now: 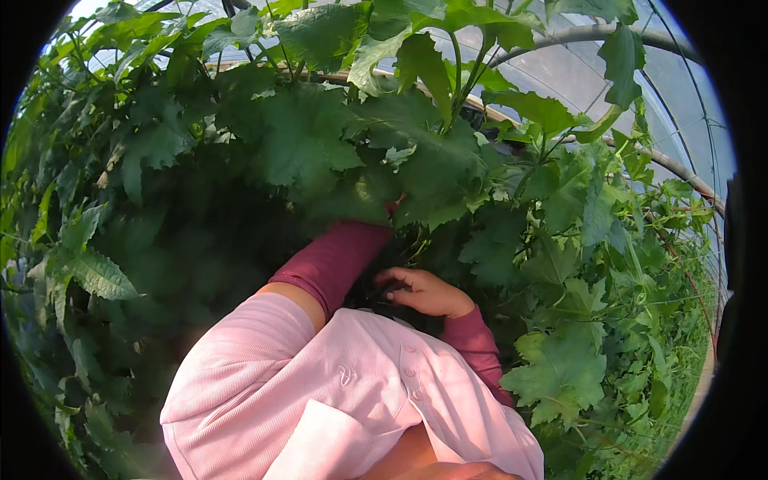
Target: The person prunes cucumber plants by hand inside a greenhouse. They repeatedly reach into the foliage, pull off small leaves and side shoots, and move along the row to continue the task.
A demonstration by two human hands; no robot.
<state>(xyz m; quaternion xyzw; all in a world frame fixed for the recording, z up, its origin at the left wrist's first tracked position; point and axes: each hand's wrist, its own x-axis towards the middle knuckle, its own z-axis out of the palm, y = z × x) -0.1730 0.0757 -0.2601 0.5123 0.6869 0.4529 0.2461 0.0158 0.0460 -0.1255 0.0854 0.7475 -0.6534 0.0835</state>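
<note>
My left hand is out of sight behind broad, lobed vine leaves (312, 141). Its forearm, in a maroon sleeve (342, 258), reaches up into the foliage, and a small reddish patch shows between leaves beyond the cuff. Lower and to the right, in front of my chest, is my right hand (426, 293). Its thumb and forefinger are apart and slightly curled beside dark shade and thin stems (418, 252). Whether anything lies between those fingers is too dark to see.
Dense leafy vines (558, 366) stand close on both sides, with a toothed leaf (102, 275) at the left. Overhead a curved pipe (600, 33) carries translucent plastic sheeting (576, 66). Tall stems (459, 72) rise in front. Grass (666, 414) grows along the lower right.
</note>
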